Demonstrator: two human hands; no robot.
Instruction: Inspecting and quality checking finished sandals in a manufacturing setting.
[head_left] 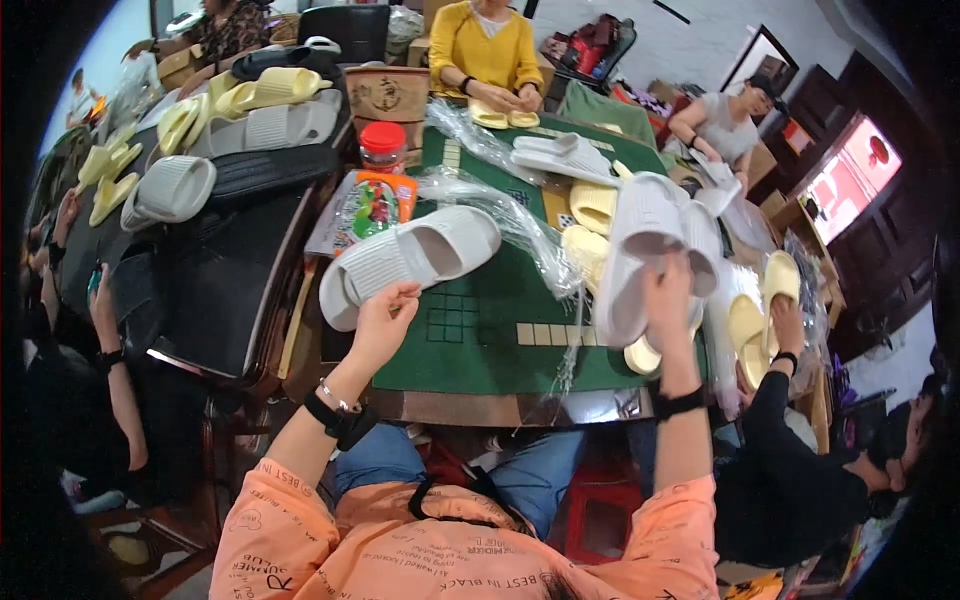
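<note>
My left hand grips the heel edge of a pale grey ribbed foam slide sandal, fingers curled over its rim, holding it tilted above the green felt surface with its toe end pointing up and to the right. My right hand is closed on a second pale grey foam slide sandal, which stands nearly upright, sole side toward me, over the right edge of the surface. Both wrists wear dark bands, and orange sleeves come in from the lower edge.

Between the two sandals a strip of crumpled clear plastic wrapping runs across the felt. Just behind the right sandal lie pale yellow foam sandals, and further back a flat white pair. To the left of the sandal in my left hand stands a jar with a red lid beside a bright orange snack packet.

Well apart at the far edge, a person in a yellow top presses both hands on a yellow pair. At my right, another person's hand in a dark sleeve holds yellow sandals in plastic. On the left, a dark stand carries rows of grey and yellow sandals.
</note>
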